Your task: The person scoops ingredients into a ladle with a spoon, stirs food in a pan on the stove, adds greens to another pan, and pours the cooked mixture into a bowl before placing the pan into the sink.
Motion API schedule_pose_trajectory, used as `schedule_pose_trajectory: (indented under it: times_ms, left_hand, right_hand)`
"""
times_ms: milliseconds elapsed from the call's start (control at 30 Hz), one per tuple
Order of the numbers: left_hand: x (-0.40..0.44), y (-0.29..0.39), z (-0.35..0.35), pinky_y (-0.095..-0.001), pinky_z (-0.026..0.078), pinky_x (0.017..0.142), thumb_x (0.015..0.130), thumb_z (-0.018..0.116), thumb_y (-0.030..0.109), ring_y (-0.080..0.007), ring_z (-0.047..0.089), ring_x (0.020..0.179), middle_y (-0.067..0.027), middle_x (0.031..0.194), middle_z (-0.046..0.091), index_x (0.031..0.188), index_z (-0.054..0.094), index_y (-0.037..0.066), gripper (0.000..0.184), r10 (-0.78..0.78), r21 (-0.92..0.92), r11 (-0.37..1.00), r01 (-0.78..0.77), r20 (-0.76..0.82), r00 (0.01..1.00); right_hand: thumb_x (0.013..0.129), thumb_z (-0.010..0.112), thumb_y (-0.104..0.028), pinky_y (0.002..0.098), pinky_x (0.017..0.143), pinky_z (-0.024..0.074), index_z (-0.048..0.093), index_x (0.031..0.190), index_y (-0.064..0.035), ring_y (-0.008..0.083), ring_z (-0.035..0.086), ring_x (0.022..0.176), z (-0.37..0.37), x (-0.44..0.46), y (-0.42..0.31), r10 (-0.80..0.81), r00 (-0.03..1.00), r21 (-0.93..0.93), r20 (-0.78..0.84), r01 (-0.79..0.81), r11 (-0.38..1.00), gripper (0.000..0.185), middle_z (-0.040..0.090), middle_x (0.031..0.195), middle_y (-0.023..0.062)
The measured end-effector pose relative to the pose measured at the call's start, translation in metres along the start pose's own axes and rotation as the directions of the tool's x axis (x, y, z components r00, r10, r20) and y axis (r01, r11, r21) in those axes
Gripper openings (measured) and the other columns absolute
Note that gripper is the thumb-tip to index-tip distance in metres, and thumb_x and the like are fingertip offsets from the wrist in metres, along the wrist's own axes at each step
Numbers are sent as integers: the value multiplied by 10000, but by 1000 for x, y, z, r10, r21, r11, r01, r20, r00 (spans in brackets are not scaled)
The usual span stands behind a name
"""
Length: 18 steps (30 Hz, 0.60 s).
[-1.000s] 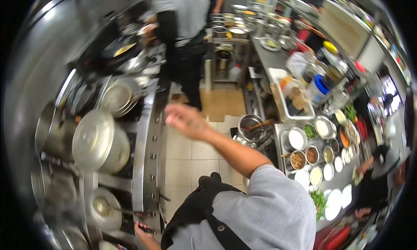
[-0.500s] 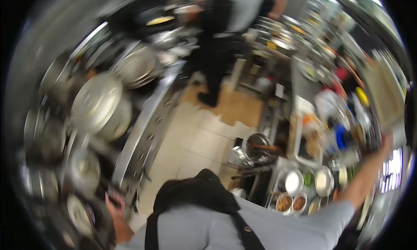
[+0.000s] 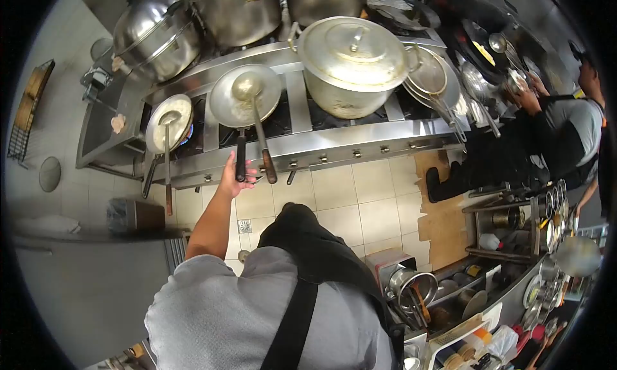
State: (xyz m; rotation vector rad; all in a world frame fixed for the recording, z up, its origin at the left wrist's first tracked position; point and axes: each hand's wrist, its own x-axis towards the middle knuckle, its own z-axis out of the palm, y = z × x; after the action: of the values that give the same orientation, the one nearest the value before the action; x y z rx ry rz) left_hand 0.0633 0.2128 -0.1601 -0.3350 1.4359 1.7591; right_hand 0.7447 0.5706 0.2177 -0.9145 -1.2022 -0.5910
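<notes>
My left hand (image 3: pixel 236 176) reaches to the stove, palm up under the black handle of a frying pan (image 3: pixel 222 100). Its fingers are spread around that handle, not closed; whether they touch it I cannot tell. A ladle (image 3: pixel 259 132) with a wooden grip lies in this pan, its grip sticking out beside the handle. To the left, a smaller pan (image 3: pixel 156 138) holds something whitish and another ladle (image 3: pixel 167 158), with a blue flame at its edge. My right hand is out of view.
A large lidded pot (image 3: pixel 350 97) stands right of the pans on the stove (image 3: pixel 308 145). Steel pots (image 3: pixel 238 16) line the back. At the far right, a co-worker (image 3: pixel 565 132) handles something metal. Behind me are a steel pot (image 3: pixel 411 283) and a counter with containers.
My view has swung left to face the stove. My left hand has moved from the stove's edge to the pan handle. My right arm, stretched toward a shelf before, has left view.
</notes>
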Motion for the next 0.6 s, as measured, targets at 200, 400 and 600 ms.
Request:
schedule_pose_trajectory:
  times_ms: [200, 400, 600]
  left_hand:
    - [32, -44, -52, -457, 539, 603, 881, 362, 521, -288, 623, 703, -161, 908, 632, 1071, 524, 41, 541, 35, -170, 985, -31, 24, 999]
    - [116, -128, -95, -399, 545, 655, 942, 311, 267, -262, 631, 782, -141, 885, 628, 1020, 544, 34, 339, -136, -348, 935, 63, -188, 973]
    - [218, -175, -75, -265, 507, 681, 916, 434, 90, -184, 581, 808, -68, 901, 589, 1004, 582, 45, 178, -288, -592, 804, 61, -298, 910]
  right_hand:
    - [892, 537, -209, 222, 655, 428, 506, 1280, -79, 115, 533, 780, 106, -206, -171, 131, 81, 0, 988, -850, 527, 411, 597, 1056, 47]
    - [933, 525, -222, 190, 459, 341, 459, 1298, -81, 50, 429, 549, 174, -426, -347, -459, -576, -253, 676, -767, 590, 397, 611, 1036, 33]
    - [952, 505, -229, 189, 393, 315, 463, 1182, -109, 56, 394, 488, 216, -537, -467, -470, -722, -354, 507, -672, 650, 262, 595, 1037, 33]
